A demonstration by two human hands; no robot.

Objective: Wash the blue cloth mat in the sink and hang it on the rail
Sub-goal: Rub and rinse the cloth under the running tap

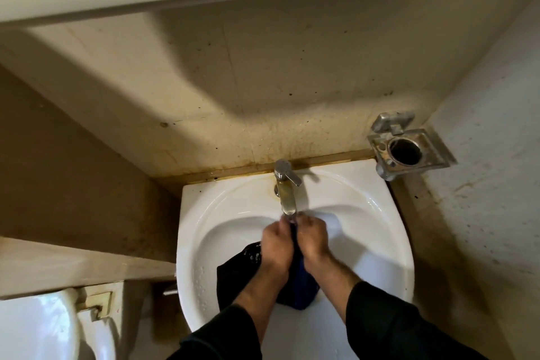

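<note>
Right now the blue cloth mat (301,280) sits in the white ceramic sink (388,231), bunched between 2 hands under the spout of the chrome mixer tap (287,193). Its dark, wet bulk hangs toward the near side of the basin, with 1 fold spilling left and a brighter blue part near the right wrist.

The likeliest trouble is splash: the hands work the cloth right under the spout, and water thrown off the fabric could clear the near rim onto the floor or the dark sleeves, which lie just above that rim. The heavy wet fold on the left could also slide over the edge if the grip loosens. Whether water is running I cannot tell; the area at the spout is blurred.

The left hand (277,245) has its fingers curled round the upper part of the mat, knuckles up, forearm coming in from the near left. The right hand (314,241) mirrors it, fingers wrapped on the same bunched edge, touching or almost touching the left. Both wrists angle inward, as for rubbing or wringing.

An empty metal tumbler holder (409,152) is fixed to the right wall. No rail shows.
</note>
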